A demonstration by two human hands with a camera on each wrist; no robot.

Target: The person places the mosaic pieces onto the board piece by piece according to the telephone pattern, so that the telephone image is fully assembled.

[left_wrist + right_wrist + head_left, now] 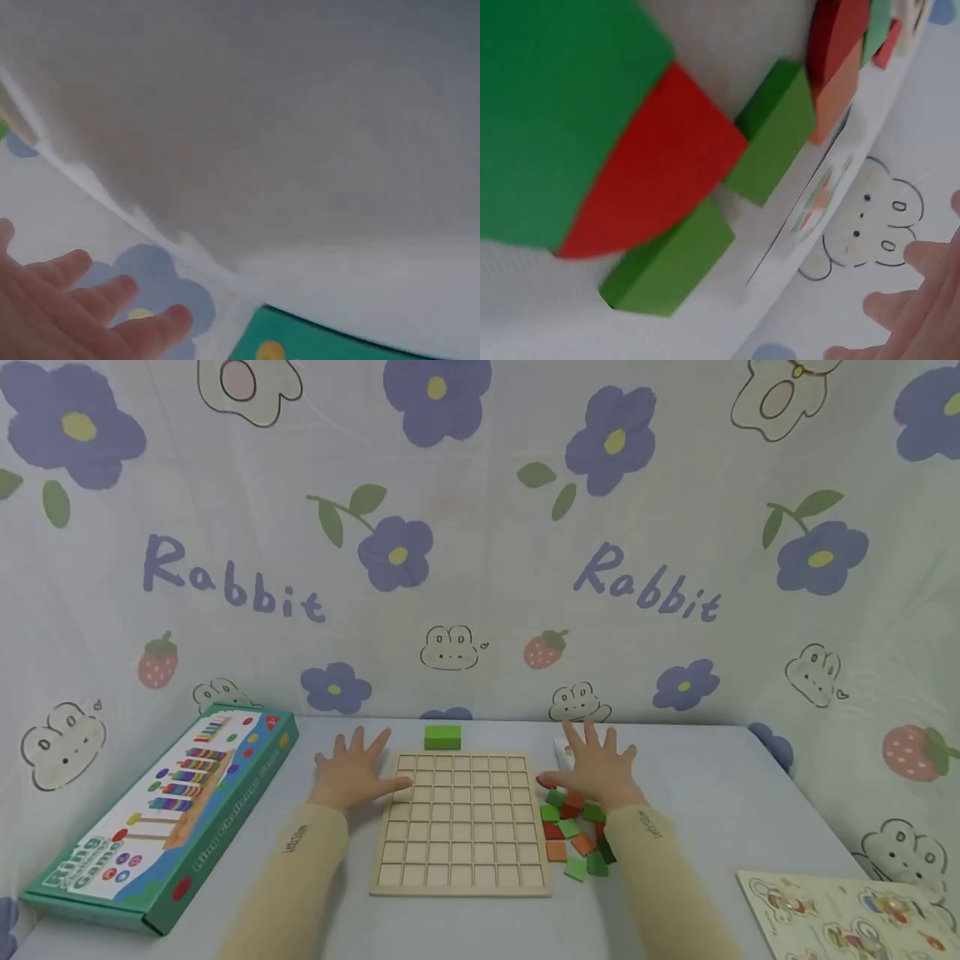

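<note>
With fingers spread wide, my left hand (351, 778) is beside the upper left corner of a wooden grid board (461, 892); its thumb overlaps the board's edge in the head view. The board's square cells show no tiles. My right hand (600, 770) is also spread, just past the board's upper right corner and over the far end of a pile of small red, green and orange tiles (570, 828). Neither hand holds anything. In the right wrist view, green tiles (772, 142) and a red tile (656, 176) appear close up, with the fingertips (885, 307) at lower right.
A green block (442, 737) sits behind the board. Partly hidden behind my right hand is a white printed item (561, 753). A green Ring Challenge Game box (161, 810) lies at left. At front right is a picture board (855, 918). A patterned curtain (480, 585) hangs behind the table.
</note>
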